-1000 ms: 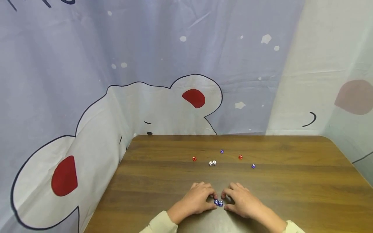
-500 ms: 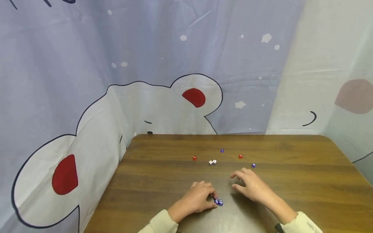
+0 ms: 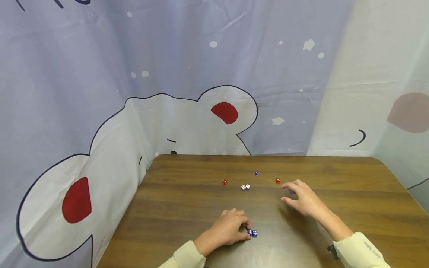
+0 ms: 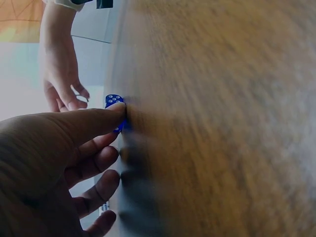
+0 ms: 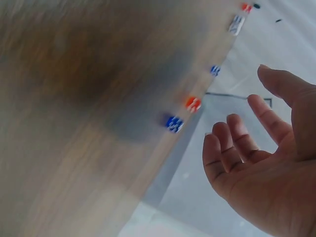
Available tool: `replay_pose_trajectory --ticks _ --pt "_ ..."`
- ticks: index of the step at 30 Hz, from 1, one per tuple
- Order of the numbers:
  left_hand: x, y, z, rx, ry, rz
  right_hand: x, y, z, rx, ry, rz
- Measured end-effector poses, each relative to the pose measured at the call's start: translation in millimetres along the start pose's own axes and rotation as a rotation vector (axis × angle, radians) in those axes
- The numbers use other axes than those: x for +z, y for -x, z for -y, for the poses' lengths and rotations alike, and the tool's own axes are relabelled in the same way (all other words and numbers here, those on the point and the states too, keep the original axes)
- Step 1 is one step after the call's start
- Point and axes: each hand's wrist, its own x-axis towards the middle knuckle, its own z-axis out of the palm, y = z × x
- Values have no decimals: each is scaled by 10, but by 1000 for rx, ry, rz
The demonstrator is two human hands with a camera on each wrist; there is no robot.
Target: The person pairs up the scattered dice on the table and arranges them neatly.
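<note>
Two blue dice sit side by side near the front of the table. My left hand (image 3: 231, 227) pinches the left blue die (image 3: 250, 232) between thumb and index finger; the other blue die (image 3: 255, 233) is up against it. In the left wrist view the thumb (image 4: 94, 121) covers part of the blue dice (image 4: 113, 99). My right hand (image 3: 305, 199) is farther back on the right, fingers loosely bent and holding nothing. It partly hides a blue die (image 3: 292, 192) in the head view. The right wrist view shows that blue die (image 5: 174, 124) apart from the fingers.
Farther back on the wooden table (image 3: 187, 208) lie a red die (image 3: 225, 182), two white dice (image 3: 245, 187) close together, a blue die (image 3: 256, 174) and another red die (image 3: 277, 180). A patterned curtain (image 3: 174, 119) hangs just behind the table's back edge.
My right hand has left the front pair of blue dice and moved back and right to the blue die there. My left hand has stayed in place.
</note>
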Motion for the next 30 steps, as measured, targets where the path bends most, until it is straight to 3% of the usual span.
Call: replay_pose_trajectory --ticks 6,15,30 --pt "4 14 -2 -9 11 1 -24 -65 -173 0 -15 -9" --pt "2 15 -8 -1 12 0 -51 -100 -355 31 -26 55" --pt "-6 -6 -5 1 27 10 -38 -121 -635 -22 -11 107"
